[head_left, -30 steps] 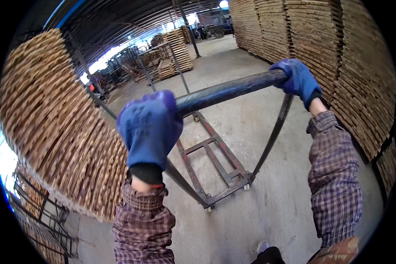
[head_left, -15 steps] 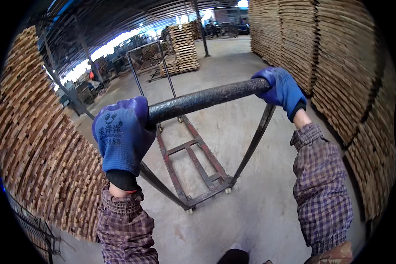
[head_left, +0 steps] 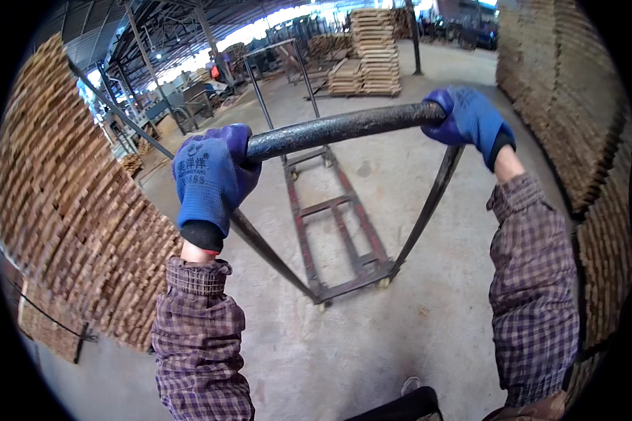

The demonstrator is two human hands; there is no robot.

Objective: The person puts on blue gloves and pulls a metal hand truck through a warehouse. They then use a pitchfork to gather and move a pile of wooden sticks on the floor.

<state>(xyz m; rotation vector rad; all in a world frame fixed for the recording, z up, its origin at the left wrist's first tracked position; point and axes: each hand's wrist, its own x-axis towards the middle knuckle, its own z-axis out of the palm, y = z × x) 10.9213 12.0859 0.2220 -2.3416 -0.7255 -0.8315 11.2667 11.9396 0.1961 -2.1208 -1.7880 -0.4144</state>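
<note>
Two checked sleeves rise from the lower edge of my view, and past their cuffs both hands are curled around one dark handle bar. My left hand wraps its left end, my right hand its right end; the fingers bend over it with no gap I can see, though the undersides are hidden, so I cannot tell how hard they squeeze. The bar lies crosswise, its left end a little lower in view. From it slanting struts drop inward to the near corners of the cart, which stands low on the floor, ahead of and between the hands. Its long axis points away from me, leaning leftward, so the far end falls nearer the left hand's side than the right's. Small pale wheels show at the near corners. A tall wood stack flanks the left, a wall of stacked boards the right. An upright metal hoop appears to stand at the cart's far end; beyond, to its right, I see a pale wood pile.
</note>
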